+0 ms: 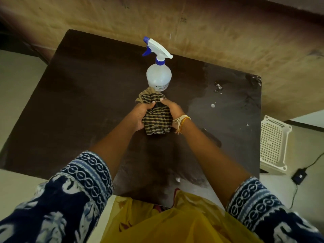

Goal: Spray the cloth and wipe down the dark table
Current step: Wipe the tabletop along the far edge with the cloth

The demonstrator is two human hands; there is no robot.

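A bunched cloth (156,118) with dark and tan checks is held above the middle of the dark table (78,106). My left hand (142,115) grips its left side, thumb on top. My right hand (172,109) grips its right side, with a thread band at the wrist. Just beyond the cloth stands a translucent white spray bottle (158,74) with a white and blue trigger head, upright on the table, touched by neither hand. Wet streaks and several small white droplets lie on the table's right part.
A tan wall runs along the table's far edge. A white perforated plastic crate (273,144) sits on the floor to the right of the table, with a small black box and cable (299,176) beside it. Yellow fabric of my clothing overlaps the near table edge.
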